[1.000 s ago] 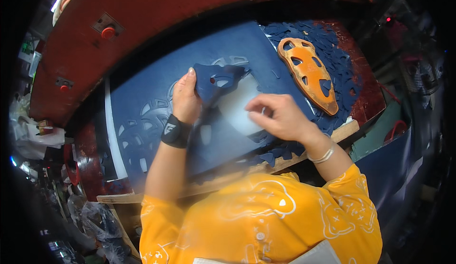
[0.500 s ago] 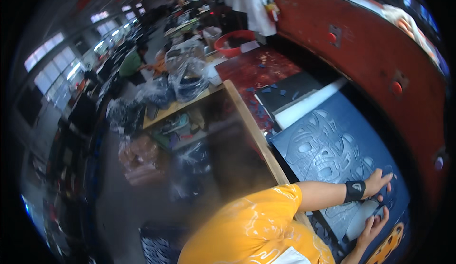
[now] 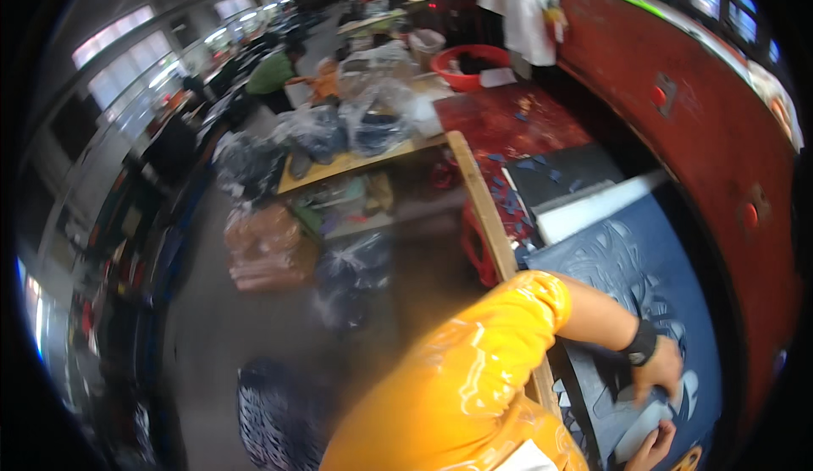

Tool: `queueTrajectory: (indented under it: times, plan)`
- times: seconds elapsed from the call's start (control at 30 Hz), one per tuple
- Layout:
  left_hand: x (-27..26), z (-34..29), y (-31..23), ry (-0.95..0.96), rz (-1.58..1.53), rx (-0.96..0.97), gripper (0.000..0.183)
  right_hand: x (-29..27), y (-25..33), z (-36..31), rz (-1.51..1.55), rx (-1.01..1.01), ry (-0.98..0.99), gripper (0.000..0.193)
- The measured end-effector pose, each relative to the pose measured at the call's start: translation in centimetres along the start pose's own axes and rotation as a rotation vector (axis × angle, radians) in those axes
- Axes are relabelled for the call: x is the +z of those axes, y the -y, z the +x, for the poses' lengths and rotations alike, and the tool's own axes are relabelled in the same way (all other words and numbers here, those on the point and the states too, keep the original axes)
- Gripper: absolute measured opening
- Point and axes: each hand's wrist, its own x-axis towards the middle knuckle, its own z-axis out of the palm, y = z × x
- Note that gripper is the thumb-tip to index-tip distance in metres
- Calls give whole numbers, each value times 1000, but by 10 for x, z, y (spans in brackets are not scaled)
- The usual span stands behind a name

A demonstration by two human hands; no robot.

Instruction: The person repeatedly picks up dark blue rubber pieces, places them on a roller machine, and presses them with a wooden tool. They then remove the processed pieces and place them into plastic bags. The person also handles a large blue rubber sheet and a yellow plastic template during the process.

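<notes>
A dark blue sheet [image 3: 677, 251] with curved, shoe-part-like shapes cut into it lies on the bench at the right. Over its near part, my left hand [image 3: 659, 374], with a black wristband, reaches down with its fingers bent together; what its fingertips grip, if anything, is hidden. Below it my right hand [image 3: 654, 449], partly cut off by the frame edge, holds pale grey-blue cut pieces [image 3: 641, 430] between thumb and fingers. Another pale curved piece [image 3: 690, 393] stands out beside my left hand. At the lower edge shows part of an orange cutting die [image 3: 690, 459].
A red machine wall [image 3: 652, 141] with red buttons borders the bench. A white strip [image 3: 597, 207], a black board [image 3: 542, 179] and blue scraps lie beyond the sheet. A wooden rail [image 3: 483, 200] edges the bench. Bagged goods [image 3: 377, 115] fill a side table; a person [image 3: 273, 77] works farther off.
My view has shifted, so the scene sits farther right. My left hand has moved down toward my right hand, its fingers now pointing downward. Pale pieces now stand out near both hands.
</notes>
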Motion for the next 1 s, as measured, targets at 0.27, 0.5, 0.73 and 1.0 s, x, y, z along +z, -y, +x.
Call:
queueTrajectory:
  times: [0.27,0.5,0.73,1.0]
  plan:
    - [10,-48,-8,-24,-294,64,76,35,87,-96,602,449,-306,17]
    - [5,-57,-17,12,-808,-144,63,142,117,-108,1586,758,-304,32]
    - [-2,-58,-15,45,-449,276,78,155,119,-88,1449,463,-500,30]
    - [-51,-49,35,-343,-1531,-479,40,90,148,-91,433,595,255,27]
